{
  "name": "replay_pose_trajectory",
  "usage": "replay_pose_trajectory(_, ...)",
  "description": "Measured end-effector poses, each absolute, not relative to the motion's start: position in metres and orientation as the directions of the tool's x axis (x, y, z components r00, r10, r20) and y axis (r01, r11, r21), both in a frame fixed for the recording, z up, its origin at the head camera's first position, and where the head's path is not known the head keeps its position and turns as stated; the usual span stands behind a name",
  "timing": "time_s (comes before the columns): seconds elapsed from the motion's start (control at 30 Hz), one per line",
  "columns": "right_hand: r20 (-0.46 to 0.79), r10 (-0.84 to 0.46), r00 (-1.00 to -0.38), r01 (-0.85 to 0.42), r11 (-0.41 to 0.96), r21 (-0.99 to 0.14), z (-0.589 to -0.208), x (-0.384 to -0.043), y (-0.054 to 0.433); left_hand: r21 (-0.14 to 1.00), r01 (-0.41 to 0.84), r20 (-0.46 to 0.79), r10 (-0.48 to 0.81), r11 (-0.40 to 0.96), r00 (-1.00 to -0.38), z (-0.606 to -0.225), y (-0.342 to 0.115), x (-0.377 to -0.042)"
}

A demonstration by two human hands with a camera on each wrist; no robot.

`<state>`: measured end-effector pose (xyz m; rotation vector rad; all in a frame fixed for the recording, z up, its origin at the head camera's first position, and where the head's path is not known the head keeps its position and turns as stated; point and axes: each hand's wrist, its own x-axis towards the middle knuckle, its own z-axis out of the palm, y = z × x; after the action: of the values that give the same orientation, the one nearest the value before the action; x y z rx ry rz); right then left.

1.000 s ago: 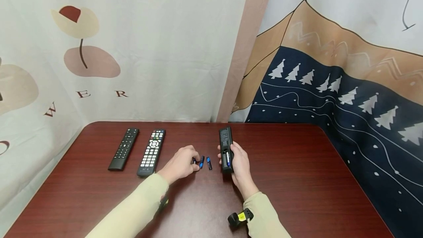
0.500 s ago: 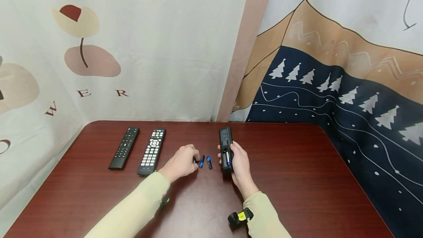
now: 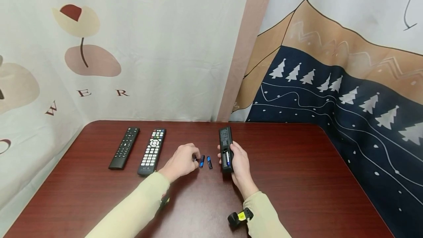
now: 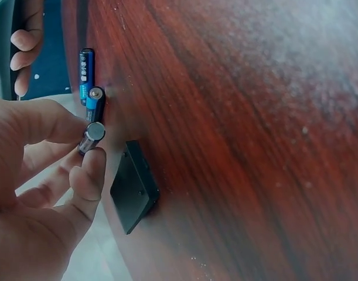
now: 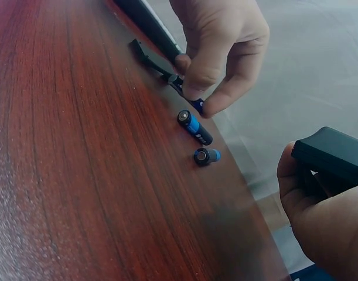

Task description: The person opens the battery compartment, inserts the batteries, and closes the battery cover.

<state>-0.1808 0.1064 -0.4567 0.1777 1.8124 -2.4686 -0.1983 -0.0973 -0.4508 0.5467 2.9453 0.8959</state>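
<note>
My left hand (image 3: 181,161) is low over the table, left of two blue-and-black batteries (image 3: 202,161) lying there. Between its thumb and fingers it pinches another battery (image 4: 95,133), whose flat end shows in the left wrist view. My right hand (image 3: 241,164) grips a black remote control (image 3: 226,139), its back turned up. The remote's battery compartment is uncovered, with a battery (image 3: 227,157) visible inside; whether a second lies there I cannot tell. A small black battery cover (image 4: 135,187) lies on the table beside my left hand, hidden behind that hand in the head view.
Two more remotes lie to the left, a plain black one (image 3: 124,149) and one with white buttons (image 3: 152,152), both buttons up. The brown wooden table (image 3: 297,179) ends at a printed curtain (image 3: 165,65) behind.
My left hand has risen very slightly, still pinching the battery. The right hand and its remote have stayed in place.
</note>
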Motion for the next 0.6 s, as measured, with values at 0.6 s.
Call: replay_pose_trajectory(0.6,-0.141,0.011,-0.99,0.132,-0.291,-0.948,-0.4575,-0.1808,0.1044,0.586,0.287,0.116,0.272,0.758,-0.955,-0.4497,-0.0976,-0.1979)
